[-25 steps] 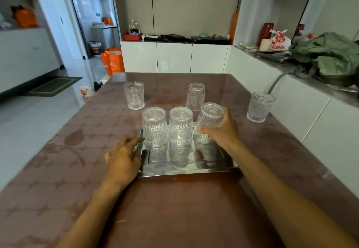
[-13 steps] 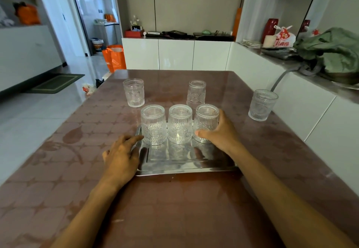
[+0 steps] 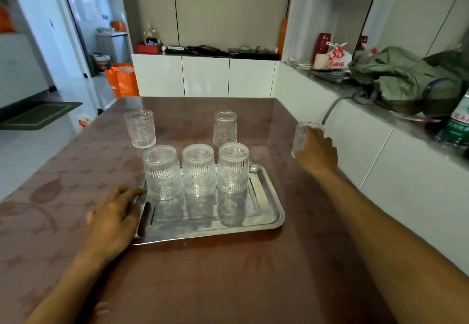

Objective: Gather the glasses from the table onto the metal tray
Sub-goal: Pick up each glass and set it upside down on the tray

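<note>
1. The metal tray [image 3: 266, 212] lies flat on the brown patterned table [image 3: 228, 285], near the person and a little left of centre; its shiny floor mirrors what stands on it.
2. Three ribbed clear glasses stand in a row along the tray's far edge: the left tray glass [image 3: 162, 172], the middle tray glass [image 3: 199, 170] and the right tray glass [image 3: 233, 168]. They stand close side by side and appear to hold nothing. The near half of the tray is bare metal.
3. Two glasses stand on the table beyond the tray: the far left glass [image 3: 140, 128], just behind the left tray glass, and the far middle glass [image 3: 225, 128], behind the gap between the middle and right tray glasses. Both look empty.
4. The right hand [image 3: 317, 151] is stretched out to the table's right edge, well apart from the tray, with its fingers wrapped around the edge glass [image 3: 300, 137]. Whether that glass rests on the table or is lifted cannot be told.
5. The left hand [image 3: 114, 219] lies loosely spread, palm down, against the tray's left rim, one fingertip reaching toward the left tray glass; it grips nothing.
6. To the right, a white counter [image 3: 368, 146] carries a green bag [image 3: 406, 80].
</note>
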Motion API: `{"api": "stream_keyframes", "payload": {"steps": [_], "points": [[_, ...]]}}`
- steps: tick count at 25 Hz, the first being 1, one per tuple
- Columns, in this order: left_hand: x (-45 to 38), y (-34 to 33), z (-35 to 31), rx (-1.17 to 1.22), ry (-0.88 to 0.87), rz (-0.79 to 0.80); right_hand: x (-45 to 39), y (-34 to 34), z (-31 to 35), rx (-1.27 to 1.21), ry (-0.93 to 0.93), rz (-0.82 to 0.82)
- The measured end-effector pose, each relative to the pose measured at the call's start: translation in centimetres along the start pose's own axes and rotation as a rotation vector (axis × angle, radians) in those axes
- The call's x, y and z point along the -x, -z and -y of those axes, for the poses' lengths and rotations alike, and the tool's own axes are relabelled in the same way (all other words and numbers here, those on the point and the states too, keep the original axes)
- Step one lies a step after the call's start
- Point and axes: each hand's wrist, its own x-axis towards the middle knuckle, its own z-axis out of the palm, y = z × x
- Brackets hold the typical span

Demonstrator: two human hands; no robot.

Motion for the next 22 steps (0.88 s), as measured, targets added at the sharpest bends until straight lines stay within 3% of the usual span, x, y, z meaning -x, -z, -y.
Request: {"api": "stream_keyframes", "payload": {"steps": [2,5,10,14,15,17,19,22], "points": [[-0.1,0.0,0.0,0.02,0.003,-0.003,-1.2,-0.2,-0.6,0.105,-0.018,0.045],[-0.1,-0.1,-0.1,0.026,-0.006,-0.004,-1.4,0.1,-1.2,0.034,0.027,-0.001],[0.1,0.6,-0.5,0.07,0.043,-0.017,3.7,2.9,-0.8,-0.544,-0.055,-0.09],[0.9,2.3,-2.0,0.377,-0.13,-0.242,11.2,7.4,2.9,-1.049,-0.025,-0.074],[1.4,2.9,-2.5,0.477,-0.164,-0.172,12.9,8.0,4.6,-1.282,-0.043,0.022],[2.4,3.3,-3.3,0.638,-0.224,0.073,15.5,7.4,8.2,-1.676,-0.141,0.409],[2.9,2.6,-3.4,0.723,-0.278,0.173,17.7,6.1,12.0,-1.802,-0.254,0.748],[3.0,2.2,-2.8,0.845,-0.265,0.128,19.5,4.1,15.7,-1.853,-0.297,0.954]]}}
